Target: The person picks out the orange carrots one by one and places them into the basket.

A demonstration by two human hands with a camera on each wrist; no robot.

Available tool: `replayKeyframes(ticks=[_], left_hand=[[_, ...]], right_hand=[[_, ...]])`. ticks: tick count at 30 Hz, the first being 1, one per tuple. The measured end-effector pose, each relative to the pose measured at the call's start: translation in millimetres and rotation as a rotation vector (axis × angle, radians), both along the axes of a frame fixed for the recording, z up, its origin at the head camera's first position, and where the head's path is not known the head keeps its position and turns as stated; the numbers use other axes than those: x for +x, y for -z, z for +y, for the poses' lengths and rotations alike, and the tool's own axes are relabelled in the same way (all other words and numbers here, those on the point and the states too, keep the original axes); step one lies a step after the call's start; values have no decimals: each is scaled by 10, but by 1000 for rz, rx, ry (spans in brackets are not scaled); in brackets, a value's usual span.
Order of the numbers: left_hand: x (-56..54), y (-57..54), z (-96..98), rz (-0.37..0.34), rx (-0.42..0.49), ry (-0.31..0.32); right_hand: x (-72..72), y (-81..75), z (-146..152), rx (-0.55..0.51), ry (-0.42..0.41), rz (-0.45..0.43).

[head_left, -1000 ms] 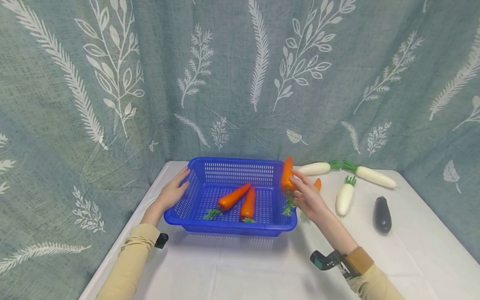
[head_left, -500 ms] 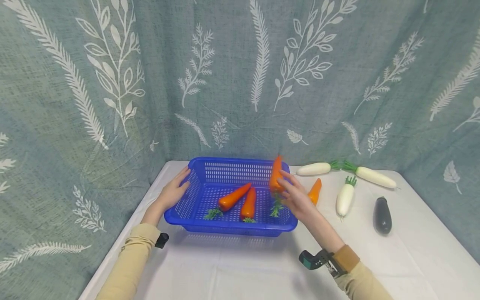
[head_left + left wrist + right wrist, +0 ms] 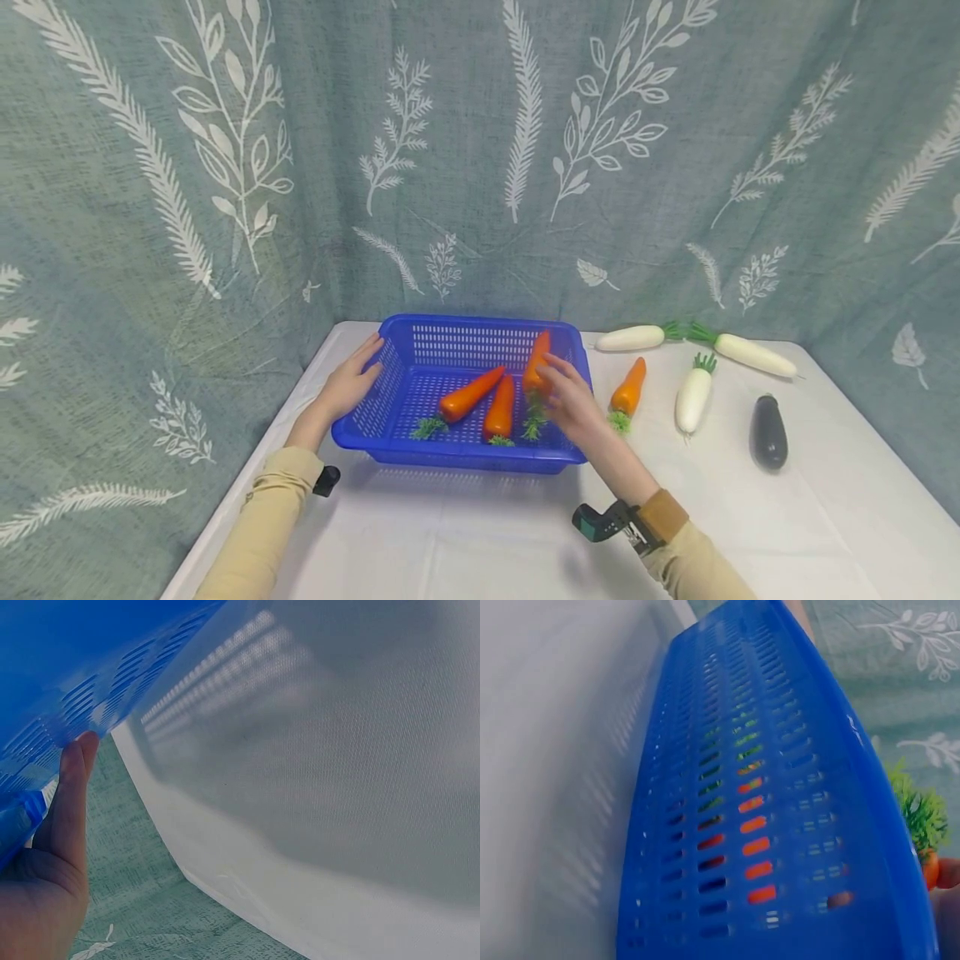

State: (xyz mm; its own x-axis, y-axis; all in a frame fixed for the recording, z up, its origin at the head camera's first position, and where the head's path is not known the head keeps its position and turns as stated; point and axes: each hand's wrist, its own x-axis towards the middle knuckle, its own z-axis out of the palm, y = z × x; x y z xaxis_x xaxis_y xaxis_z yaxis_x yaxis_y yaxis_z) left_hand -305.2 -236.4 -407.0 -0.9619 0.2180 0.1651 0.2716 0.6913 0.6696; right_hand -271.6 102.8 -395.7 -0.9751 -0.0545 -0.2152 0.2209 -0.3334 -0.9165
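My right hand (image 3: 573, 404) holds a carrot (image 3: 536, 367) over the right part of a blue plastic basket (image 3: 450, 454), its tip up and leaves down. The right wrist view shows the green leaves (image 3: 922, 814) above the basket rim, with fingertips (image 3: 949, 871) beside the orange body. At the basket's left side, my left hand (image 3: 348, 387) grips the rim. Its fingers (image 3: 71, 795) lie along the outer slotted wall, and the thumb reaches inside in the head view. Two carrots lie in the basket, a left carrot (image 3: 472, 394) and a middle carrot (image 3: 498, 408).
To the right of the basket, another carrot (image 3: 628, 387) lies on the white tablecloth (image 3: 450, 533). Beyond it are three white radishes, one being a short upright-lying radish (image 3: 693, 400), and a dark eggplant (image 3: 769, 433). A patterned curtain (image 3: 480, 167) hangs behind the table.
My right hand has carried the carrot leftward from the basket's right rim to inside it, and lower. The carrot on the table has come into full view. My left hand stays in place.
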Motion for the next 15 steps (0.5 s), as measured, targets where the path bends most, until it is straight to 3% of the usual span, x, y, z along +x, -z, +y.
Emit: replayKeyframes(ticks=[8, 15], left_hand=[[11, -12, -4, 0, -2, 2], [18, -9, -8, 5, -8, 6]], right_hand=[[-37, 54, -100, 31, 63, -50], [-73, 91, -115, 92, 61, -51]])
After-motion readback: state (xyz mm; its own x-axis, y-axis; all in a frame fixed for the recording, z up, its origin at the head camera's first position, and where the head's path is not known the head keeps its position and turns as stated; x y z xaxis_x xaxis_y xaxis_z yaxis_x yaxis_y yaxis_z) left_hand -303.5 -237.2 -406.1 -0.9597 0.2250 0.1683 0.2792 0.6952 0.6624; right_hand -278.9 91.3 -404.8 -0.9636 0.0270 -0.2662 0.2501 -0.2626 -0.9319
